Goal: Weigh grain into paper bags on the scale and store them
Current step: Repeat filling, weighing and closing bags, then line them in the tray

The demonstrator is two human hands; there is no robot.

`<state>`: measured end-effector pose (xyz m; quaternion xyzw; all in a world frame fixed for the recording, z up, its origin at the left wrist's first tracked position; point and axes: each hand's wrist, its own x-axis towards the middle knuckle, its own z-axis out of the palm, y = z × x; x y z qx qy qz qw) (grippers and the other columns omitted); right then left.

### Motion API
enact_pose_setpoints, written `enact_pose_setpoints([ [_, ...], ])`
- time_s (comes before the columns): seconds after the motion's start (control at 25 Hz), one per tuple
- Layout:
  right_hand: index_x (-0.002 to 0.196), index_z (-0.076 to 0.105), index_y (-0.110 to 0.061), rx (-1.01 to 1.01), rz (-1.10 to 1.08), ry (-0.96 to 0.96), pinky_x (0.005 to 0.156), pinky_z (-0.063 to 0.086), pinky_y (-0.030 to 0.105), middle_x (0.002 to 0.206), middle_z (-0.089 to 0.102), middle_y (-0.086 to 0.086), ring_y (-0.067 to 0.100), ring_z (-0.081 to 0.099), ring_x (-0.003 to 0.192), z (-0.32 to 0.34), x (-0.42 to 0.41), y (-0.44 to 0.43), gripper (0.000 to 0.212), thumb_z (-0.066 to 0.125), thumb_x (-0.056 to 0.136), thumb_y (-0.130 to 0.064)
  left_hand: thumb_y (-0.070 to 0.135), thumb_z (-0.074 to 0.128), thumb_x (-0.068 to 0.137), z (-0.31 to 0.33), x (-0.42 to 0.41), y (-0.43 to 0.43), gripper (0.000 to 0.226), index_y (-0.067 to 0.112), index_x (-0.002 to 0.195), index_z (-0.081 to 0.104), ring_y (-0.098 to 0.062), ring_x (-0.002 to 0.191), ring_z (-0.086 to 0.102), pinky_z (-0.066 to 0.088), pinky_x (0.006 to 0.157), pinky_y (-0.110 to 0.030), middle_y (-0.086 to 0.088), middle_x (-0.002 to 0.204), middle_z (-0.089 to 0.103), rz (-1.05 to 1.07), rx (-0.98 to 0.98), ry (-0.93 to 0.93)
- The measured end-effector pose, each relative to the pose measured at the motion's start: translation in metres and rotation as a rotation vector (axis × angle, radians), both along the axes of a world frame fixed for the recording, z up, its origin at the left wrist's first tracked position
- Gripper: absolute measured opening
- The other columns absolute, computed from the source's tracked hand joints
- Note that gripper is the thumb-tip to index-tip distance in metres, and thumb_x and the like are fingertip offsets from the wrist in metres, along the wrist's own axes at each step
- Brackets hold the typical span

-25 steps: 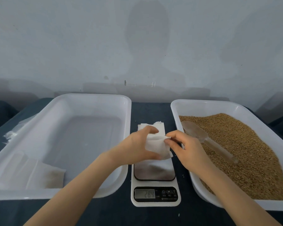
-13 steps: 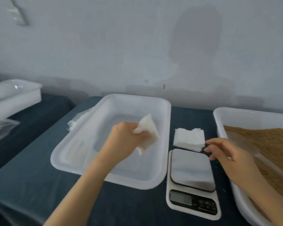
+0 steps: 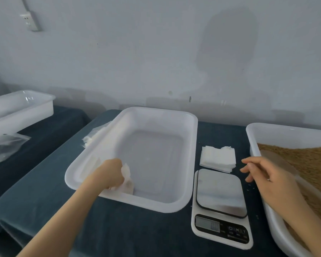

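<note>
My left hand (image 3: 110,173) grips a small white paper bag (image 3: 127,179) low inside the near-left corner of the large white tub (image 3: 192,151). Another white bag (image 3: 90,165) lies blurred in that tub just left of the hand. The kitchen scale (image 3: 220,193) stands to the tub's right with a bare steel platform. A stack of flat white paper bags (image 3: 218,158) lies behind the scale. My right hand (image 3: 263,175) hovers with relaxed fingers and holds nothing, between the scale and the grain tub (image 3: 252,132). Brown grain (image 3: 308,160) fills that tub.
A dark blue cloth (image 3: 44,182) covers the table. Clear plastic wrapping (image 3: 95,134) lies by the big tub's far left side. A second table at far left bears a white tub (image 3: 20,108) and a clear plastic bag (image 3: 6,145). A scoop is partly hidden behind my right hand.
My left hand carried the filled bag off the scale, leftward and down into the white tub. My right hand let go of it and stayed near the scale. My view swung left.
</note>
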<state>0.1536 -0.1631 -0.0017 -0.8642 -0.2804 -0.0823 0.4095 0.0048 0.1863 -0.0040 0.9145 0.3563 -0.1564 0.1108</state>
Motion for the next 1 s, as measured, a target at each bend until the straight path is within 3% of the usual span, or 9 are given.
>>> enact_pose_setpoints([
  [0.16,0.099,0.063,-0.021,-0.009,0.010,-0.004,0.061,0.040,-0.002,0.076,0.065,-0.016,-0.010,0.059,0.072,0.000,-0.001,0.002,0.015,0.052,0.093,-0.014,0.029,0.058,0.086,0.000,-0.002,0.000,0.041,0.018,0.124,0.047,-0.017,0.089,0.053,0.047,0.072,-0.025,0.004,0.105,0.053,0.012,0.064,0.111],
  [0.28,0.100,0.061,-0.023,0.001,0.000,0.002,0.064,0.040,-0.001,0.079,0.065,-0.017,-0.011,0.060,0.074,0.000,-0.001,0.001,0.015,0.052,0.093,-0.015,0.036,0.057,0.091,0.011,-0.001,-0.014,0.029,0.018,0.113,0.050,-0.017,0.086,0.056,0.037,0.060,-0.024,0.006,0.085,0.048,0.026,0.323,0.082],
  [0.4,0.100,0.059,-0.028,0.019,-0.030,0.018,0.063,0.041,-0.001,0.080,0.064,-0.017,-0.011,0.059,0.075,-0.001,0.002,0.001,0.015,0.052,0.093,-0.017,0.053,0.050,0.093,0.033,0.028,-0.051,0.040,0.018,0.110,0.041,-0.018,0.093,0.063,0.032,0.056,-0.025,0.005,0.088,0.057,-0.007,0.602,-0.141],
  [0.48,0.099,0.059,-0.030,0.043,-0.046,0.038,0.063,0.041,0.001,0.079,0.065,-0.015,-0.009,0.060,0.074,-0.002,0.004,0.002,0.015,0.051,0.094,-0.017,0.050,0.046,0.095,0.043,0.072,-0.085,0.037,0.021,0.117,0.043,-0.024,0.100,0.061,0.033,0.064,-0.030,0.001,0.103,0.064,-0.179,0.527,-0.428],
  [0.56,0.097,0.059,-0.029,0.063,-0.067,0.053,0.062,0.042,0.003,0.078,0.065,-0.013,-0.006,0.060,0.071,-0.003,0.007,-0.001,0.016,0.051,0.094,-0.016,0.039,0.045,0.098,0.042,0.124,-0.128,0.027,0.020,0.117,0.050,-0.027,0.102,0.061,0.032,0.071,-0.032,-0.002,0.106,0.066,-0.453,0.408,-0.500],
  [0.64,0.096,0.059,-0.029,0.067,-0.091,0.057,0.063,0.044,0.006,0.076,0.064,-0.011,-0.003,0.060,0.070,-0.005,0.011,-0.004,0.018,0.050,0.095,-0.014,0.030,0.043,0.101,0.033,0.171,-0.163,0.023,0.017,0.114,0.056,-0.027,0.103,0.060,0.032,0.080,-0.031,-0.005,0.108,0.067,-0.711,0.392,-0.397],
  [0.72,0.095,0.059,-0.028,0.060,-0.113,0.058,0.065,0.046,0.010,0.076,0.063,-0.011,-0.003,0.059,0.070,-0.007,0.017,-0.007,0.019,0.050,0.095,-0.012,0.031,0.049,0.099,0.017,0.209,-0.180,0.026,0.011,0.113,0.059,-0.027,0.104,0.060,0.038,0.087,-0.032,-0.008,0.111,0.066,-0.807,0.337,-0.249],
  [0.84,0.088,0.057,-0.035,0.089,-0.116,0.072,0.064,0.048,0.013,0.074,0.063,-0.010,-0.002,0.060,0.069,-0.010,0.023,-0.008,0.025,0.049,0.096,-0.013,0.036,0.062,0.091,-0.010,0.241,-0.183,0.041,0.004,0.116,0.057,-0.030,0.101,0.061,0.045,0.078,-0.035,-0.012,0.114,0.061,-0.755,0.179,-0.053],
  [1.0,0.085,0.052,-0.044,0.082,-0.089,0.060,0.058,0.049,0.018,0.074,0.063,-0.014,0.000,0.059,0.067,-0.017,0.029,-0.003,0.029,0.048,0.096,-0.018,0.028,0.065,0.088,-0.037,0.257,-0.183,0.049,0.006,0.129,0.049,-0.031,0.109,0.058,0.046,0.092,-0.038,-0.010,0.123,0.057,-0.584,0.103,0.135],
])
